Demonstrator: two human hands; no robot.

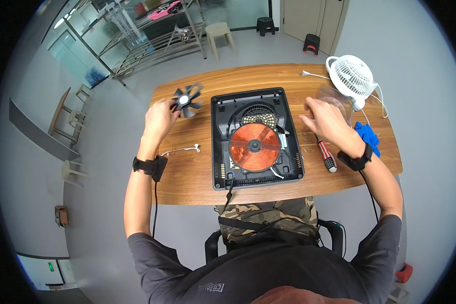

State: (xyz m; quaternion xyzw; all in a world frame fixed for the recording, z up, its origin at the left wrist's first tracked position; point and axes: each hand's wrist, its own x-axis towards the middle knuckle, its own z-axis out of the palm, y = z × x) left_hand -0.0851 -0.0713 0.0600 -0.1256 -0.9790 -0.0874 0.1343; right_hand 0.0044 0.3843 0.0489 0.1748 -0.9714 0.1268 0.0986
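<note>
My left hand (160, 120) is closed on the edge of a small black cooling fan (185, 100) with a pale round hub, held at the left part of the table. In front of me lies an opened black induction cooker housing (218, 152). Inside it sits a round copper coil (264, 152) with a dark centre, and behind the coil is a round vent grille (258, 115). Right of the housing, my right hand (329, 120) hovers with thumb and forefinger apart and nothing visible between them. Beneath it lies a red-and-black-handled screwdriver (327, 158).
A white desk fan (350, 76) with its cord stands at the far right, beside a clear plastic dish (334, 95). A blue cloth (367, 138) lies near my right wrist. A white cable with a connector (187, 148) lies left of the housing. Metal racks (157, 45) stand beyond the table.
</note>
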